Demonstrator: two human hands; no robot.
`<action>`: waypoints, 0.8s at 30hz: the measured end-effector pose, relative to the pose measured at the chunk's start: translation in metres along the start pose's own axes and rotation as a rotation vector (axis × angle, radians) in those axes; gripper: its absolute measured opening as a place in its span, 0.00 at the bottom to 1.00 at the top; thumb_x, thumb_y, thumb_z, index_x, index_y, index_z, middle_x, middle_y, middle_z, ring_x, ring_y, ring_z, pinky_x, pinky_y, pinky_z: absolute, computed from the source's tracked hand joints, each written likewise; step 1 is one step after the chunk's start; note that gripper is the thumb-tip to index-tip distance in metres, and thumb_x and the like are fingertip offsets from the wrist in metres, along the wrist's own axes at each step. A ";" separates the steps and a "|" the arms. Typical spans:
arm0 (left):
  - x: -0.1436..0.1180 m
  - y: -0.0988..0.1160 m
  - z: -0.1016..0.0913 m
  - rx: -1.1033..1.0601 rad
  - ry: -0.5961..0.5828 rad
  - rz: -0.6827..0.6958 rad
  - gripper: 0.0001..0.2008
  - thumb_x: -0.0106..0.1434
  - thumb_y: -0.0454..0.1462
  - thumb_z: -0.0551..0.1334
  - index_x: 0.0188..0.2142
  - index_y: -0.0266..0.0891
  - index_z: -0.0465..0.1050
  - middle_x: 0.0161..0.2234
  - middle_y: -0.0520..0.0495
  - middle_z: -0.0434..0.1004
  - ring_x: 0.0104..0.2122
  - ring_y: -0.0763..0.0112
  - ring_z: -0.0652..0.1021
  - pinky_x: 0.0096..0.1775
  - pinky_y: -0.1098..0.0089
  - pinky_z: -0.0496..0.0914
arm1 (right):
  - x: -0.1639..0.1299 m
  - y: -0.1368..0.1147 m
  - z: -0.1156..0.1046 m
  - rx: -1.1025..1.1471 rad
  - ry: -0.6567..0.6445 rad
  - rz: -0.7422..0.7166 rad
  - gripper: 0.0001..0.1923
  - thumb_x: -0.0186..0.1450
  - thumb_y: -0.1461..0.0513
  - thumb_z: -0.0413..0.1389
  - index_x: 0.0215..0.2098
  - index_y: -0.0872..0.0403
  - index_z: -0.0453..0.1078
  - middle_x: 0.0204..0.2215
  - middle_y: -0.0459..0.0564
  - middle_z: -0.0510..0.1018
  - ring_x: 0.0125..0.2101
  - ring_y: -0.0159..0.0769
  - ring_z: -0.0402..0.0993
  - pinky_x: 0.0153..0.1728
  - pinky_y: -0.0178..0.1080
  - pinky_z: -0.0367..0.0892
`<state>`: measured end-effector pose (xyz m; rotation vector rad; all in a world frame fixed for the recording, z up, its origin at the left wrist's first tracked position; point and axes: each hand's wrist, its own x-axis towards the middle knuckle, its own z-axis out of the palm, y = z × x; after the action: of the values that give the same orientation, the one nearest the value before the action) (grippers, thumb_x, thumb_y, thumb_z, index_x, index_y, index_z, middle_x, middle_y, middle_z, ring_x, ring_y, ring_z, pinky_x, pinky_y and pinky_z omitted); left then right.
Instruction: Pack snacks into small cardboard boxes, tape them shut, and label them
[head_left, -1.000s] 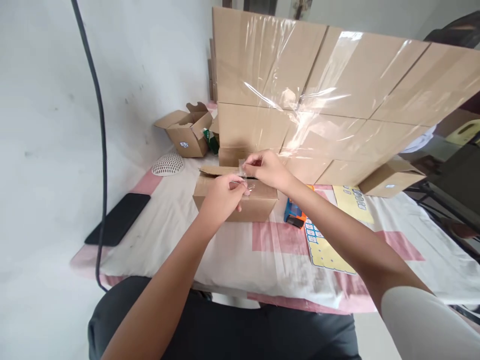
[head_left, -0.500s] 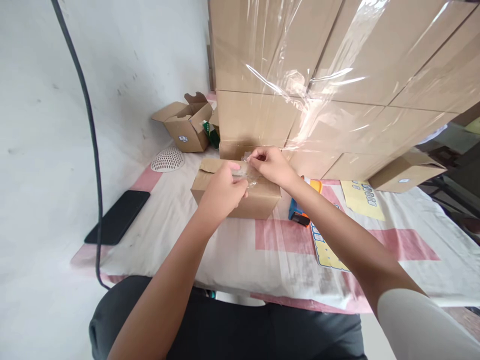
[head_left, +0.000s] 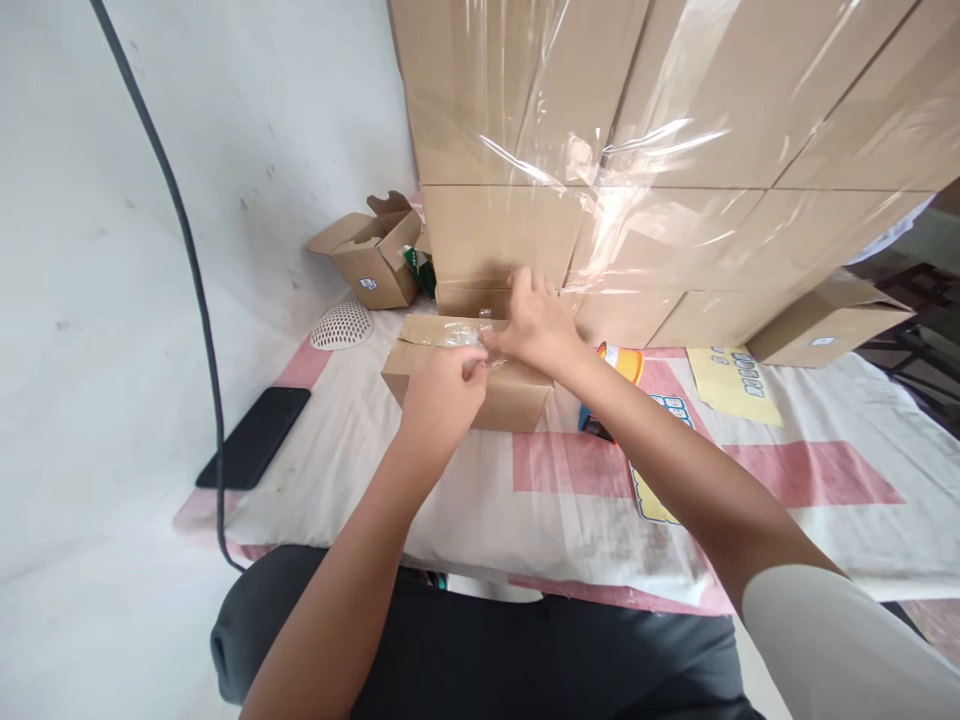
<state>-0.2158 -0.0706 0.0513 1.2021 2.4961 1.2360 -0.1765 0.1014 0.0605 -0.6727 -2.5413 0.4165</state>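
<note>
A small brown cardboard box (head_left: 450,385) lies on the cloth-covered table (head_left: 465,500) in front of me. A strip of clear tape (head_left: 459,338) runs across its top. My left hand (head_left: 442,395) pinches the near end of the tape above the box's top. My right hand (head_left: 534,325) lies flat on the box's top at the right, fingers spread, pressing on the tape.
A tall stack of plastic-wrapped cardboard boxes (head_left: 660,160) rises right behind the box. An open small box (head_left: 371,262) and a white mesh dome (head_left: 343,325) sit at the back left. A black phone (head_left: 255,437) lies left; an orange-blue tape dispenser (head_left: 611,385), yellow label sheets (head_left: 731,385) right.
My right hand let go of its pinch on the tape and flattened onto the box top. My left hand kept hold of the tape's near end.
</note>
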 end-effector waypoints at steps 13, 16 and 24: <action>-0.037 -0.066 0.017 0.543 0.452 0.621 0.16 0.70 0.40 0.63 0.55 0.46 0.80 0.25 0.51 0.82 0.21 0.70 0.75 0.24 0.68 0.58 | -0.170 0.126 -0.071 0.147 0.285 0.348 0.10 0.65 0.54 0.55 0.34 0.51 0.71 0.31 0.50 0.78 0.32 0.41 0.73 0.36 0.43 0.67; -0.034 -0.063 0.023 0.488 0.557 0.896 0.13 0.65 0.33 0.67 0.49 0.41 0.80 0.20 0.54 0.76 0.19 0.71 0.71 0.25 0.68 0.59 | -0.230 0.165 -0.079 -0.062 0.224 0.689 0.20 0.61 0.49 0.59 0.45 0.53 0.71 0.42 0.58 0.80 0.45 0.54 0.74 0.46 0.54 0.68; -0.079 -0.003 0.129 0.377 -0.112 1.007 0.12 0.72 0.42 0.60 0.49 0.43 0.79 0.50 0.41 0.83 0.47 0.58 0.81 0.43 0.60 0.70 | -0.235 0.185 -0.056 0.326 0.062 0.798 0.39 0.58 0.49 0.64 0.63 0.54 0.62 0.51 0.61 0.78 0.50 0.54 0.76 0.49 0.54 0.72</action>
<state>-0.1104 -0.0454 -0.0550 2.7145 2.0767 0.7318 0.1031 0.1410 -0.0522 -1.5138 -1.9766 1.0183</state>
